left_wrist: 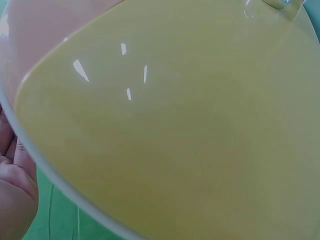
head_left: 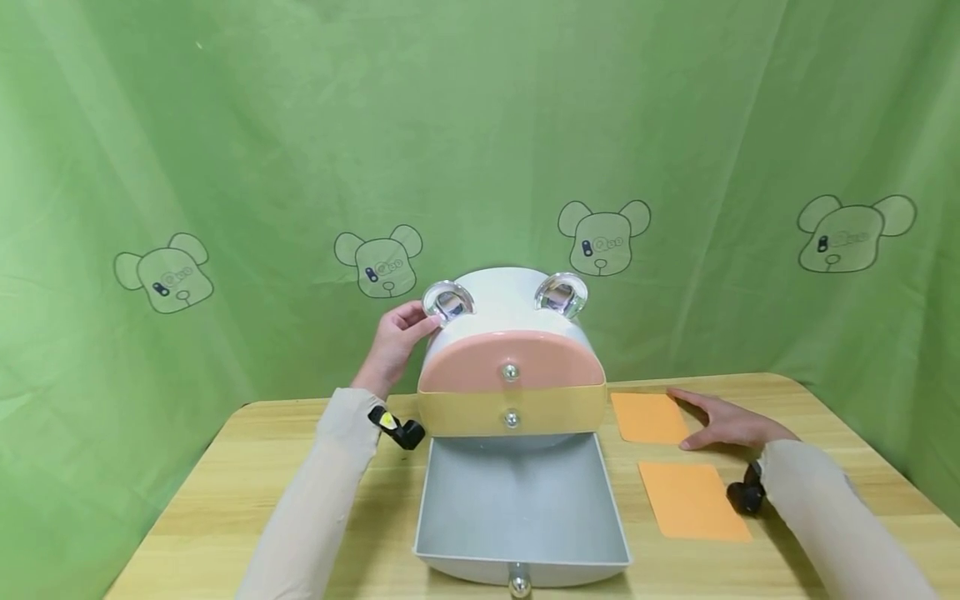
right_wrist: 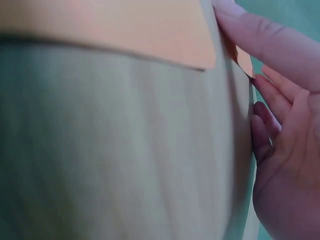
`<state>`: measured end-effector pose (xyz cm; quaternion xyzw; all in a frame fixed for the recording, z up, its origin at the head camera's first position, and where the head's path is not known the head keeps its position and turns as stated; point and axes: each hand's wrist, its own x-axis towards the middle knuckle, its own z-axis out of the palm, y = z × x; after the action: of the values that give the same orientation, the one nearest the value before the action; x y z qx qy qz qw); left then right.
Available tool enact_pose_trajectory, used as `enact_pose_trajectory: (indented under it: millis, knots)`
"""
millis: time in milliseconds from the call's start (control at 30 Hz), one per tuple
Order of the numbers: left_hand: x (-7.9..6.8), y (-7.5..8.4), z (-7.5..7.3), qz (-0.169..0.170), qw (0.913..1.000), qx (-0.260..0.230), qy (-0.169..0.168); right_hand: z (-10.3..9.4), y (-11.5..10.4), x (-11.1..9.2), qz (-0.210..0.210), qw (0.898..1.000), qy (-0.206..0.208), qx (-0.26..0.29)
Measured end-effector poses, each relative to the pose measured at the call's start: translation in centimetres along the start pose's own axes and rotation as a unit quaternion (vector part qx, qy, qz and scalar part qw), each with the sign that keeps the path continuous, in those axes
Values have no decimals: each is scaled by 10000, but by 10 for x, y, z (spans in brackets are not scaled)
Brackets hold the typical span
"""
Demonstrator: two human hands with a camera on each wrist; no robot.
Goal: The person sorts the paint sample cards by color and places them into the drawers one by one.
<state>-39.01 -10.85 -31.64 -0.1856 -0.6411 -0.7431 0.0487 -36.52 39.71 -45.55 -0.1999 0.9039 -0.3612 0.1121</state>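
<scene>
A frog-like drawer box with a white shell (head_left: 504,293) stands on the table, its pink drawer (head_left: 480,360) and yellow drawer (head_left: 465,410) closed. The grey bottom drawer (head_left: 522,500) is pulled out toward me, its inside bare. My left hand (head_left: 392,343) holds the box's left side by the shiny ear, thumb in front and fingers partly hidden behind. In the left wrist view the yellow front (left_wrist: 190,115) hides most of that hand. My right hand (head_left: 731,421) grips the far orange card (head_left: 647,417) along its right edge, thumb at the near corner, fingers at the far one.
A second orange card (head_left: 693,500) lies nearer me, beside the open drawer and close to the right wrist camera (head_left: 747,493). A round knob (head_left: 519,587) sticks out at the drawer's front. Green cloth (head_left: 487,125) hangs behind the wooden table (head_left: 247,483).
</scene>
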Motion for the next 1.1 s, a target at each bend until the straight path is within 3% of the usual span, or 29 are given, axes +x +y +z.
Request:
enact_pose_trajectory:
  millis: [333,567,867,1100]
  knots:
    - [2,3,-1,22,9999,71,-67,0,-3,2,-6,9992,193,-344]
    - [3,4,0,183,9996,-27,194,-3,-13,2,-26,9980,436,-458]
    - [-1,-2,4,89,9997,-37,220,-8,-43,-27,-224,9976,659,-52]
    - [-2,-1,4,-30,9998,-48,190,-6,-68,-51,-640,9938,797,-445]
